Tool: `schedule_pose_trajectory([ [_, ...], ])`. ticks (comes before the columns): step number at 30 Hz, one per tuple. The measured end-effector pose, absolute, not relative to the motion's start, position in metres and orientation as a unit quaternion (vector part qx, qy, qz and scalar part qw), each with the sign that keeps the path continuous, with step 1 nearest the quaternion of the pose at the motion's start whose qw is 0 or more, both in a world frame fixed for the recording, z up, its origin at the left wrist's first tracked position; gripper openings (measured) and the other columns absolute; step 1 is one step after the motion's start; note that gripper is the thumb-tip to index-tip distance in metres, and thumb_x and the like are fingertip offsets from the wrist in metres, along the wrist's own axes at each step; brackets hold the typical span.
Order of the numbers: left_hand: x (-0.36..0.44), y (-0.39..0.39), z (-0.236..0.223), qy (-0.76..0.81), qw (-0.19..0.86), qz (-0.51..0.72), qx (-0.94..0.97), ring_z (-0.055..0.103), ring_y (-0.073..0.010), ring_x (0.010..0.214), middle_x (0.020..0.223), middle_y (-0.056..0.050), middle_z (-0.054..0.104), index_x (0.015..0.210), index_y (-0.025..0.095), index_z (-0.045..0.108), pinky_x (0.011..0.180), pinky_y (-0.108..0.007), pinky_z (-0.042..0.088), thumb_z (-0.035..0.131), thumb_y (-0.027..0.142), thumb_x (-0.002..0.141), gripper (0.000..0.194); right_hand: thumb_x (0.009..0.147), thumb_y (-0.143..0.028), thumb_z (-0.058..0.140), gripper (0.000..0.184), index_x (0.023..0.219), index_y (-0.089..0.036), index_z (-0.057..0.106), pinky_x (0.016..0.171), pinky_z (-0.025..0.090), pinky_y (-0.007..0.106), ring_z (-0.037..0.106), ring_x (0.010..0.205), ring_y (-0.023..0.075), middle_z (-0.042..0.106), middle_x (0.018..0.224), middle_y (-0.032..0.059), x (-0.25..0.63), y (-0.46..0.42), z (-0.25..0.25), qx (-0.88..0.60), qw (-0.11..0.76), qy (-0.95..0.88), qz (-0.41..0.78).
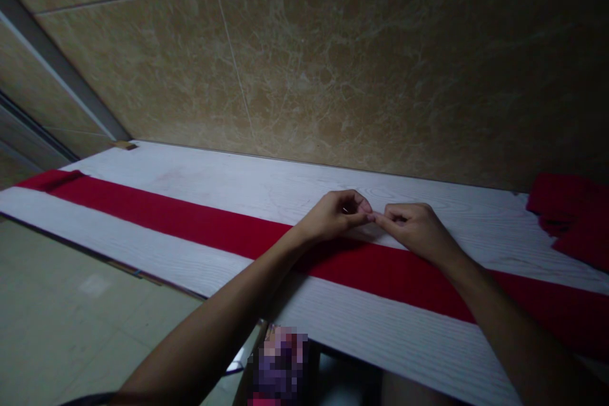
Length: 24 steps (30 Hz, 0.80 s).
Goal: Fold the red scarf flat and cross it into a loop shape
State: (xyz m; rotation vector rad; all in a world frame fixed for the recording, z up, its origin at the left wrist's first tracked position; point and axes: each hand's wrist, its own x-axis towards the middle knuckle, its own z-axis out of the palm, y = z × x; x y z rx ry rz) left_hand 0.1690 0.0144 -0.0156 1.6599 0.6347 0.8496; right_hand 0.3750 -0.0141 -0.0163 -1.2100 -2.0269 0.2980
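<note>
Beneath our wrists, the red cloth strip (356,260) runs from nine to four o'clock, probably light and soft, best taken by its edges. Above it, left hand (333,216) and right hand (419,228) pinch, fingertips meeting; we cannot tell on what.

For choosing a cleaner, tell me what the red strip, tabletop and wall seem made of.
Red strip: matte fabric, likely, given its folded end.
Tabletop: probably wood-look laminate, low sheen, pale grain lines.
Wall: smooth ceramic or stone tile; veining and straight joints fit both.

Plain red cloth strip (200,222), whitish wood-grained tabletop (228,174), brown marble-veined wall tiles (333,63)
</note>
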Motion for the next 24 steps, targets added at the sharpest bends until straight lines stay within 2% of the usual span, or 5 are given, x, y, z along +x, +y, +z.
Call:
schedule_pose_trajectory([
  [8, 0.1689, 0.0145, -0.0147, 0.259, 0.564, 0.362, 0.696, 0.052, -0.009, 0.072, 0.079, 0.001, 0.06, 0.086, 0.012, 0.064, 0.069, -0.025, 0.038, 0.077, 0.033, 0.081, 0.025, 0.091, -0.053, 0.057, 0.054, 0.05, -0.022, 0.039, 0.048, 0.025, 0.028, 0.033, 0.048, 0.0095, 0.034, 0.049, -0.0039, 0.3741, -0.0154, -0.0146, -0.47, 0.372, -0.791, 0.119],
  [16, 0.1682, 0.0126, -0.0136, 0.26, 0.582, 0.344, 0.689, 0.052, -0.0085, 0.071, 0.078, 0.001, 0.06, 0.085, 0.012, 0.063, 0.069, -0.025, 0.038, 0.078, 0.033, 0.081, 0.026, 0.09, -0.058, 0.058, 0.058, 0.049, -0.022, 0.038, 0.048, 0.025, 0.028, 0.032, 0.047, 0.0097, 0.035, 0.047, -0.0039, 0.3734, -0.016, -0.0144, -0.465, 0.372, -0.794, 0.123],
  [24, 0.1681, 0.0148, -0.0152, 0.26, 0.591, 0.335, 0.686, 0.051, -0.0088, 0.07, 0.077, 0.0, 0.06, 0.084, 0.012, 0.064, 0.067, -0.025, 0.036, 0.081, 0.042, 0.077, 0.035, 0.09, -0.06, 0.059, 0.06, 0.049, -0.022, 0.039, 0.047, 0.024, 0.028, 0.033, 0.047, 0.0099, 0.036, 0.047, -0.0039, 0.3753, -0.0151, -0.0164, -0.467, 0.372, -0.793, 0.119],
])
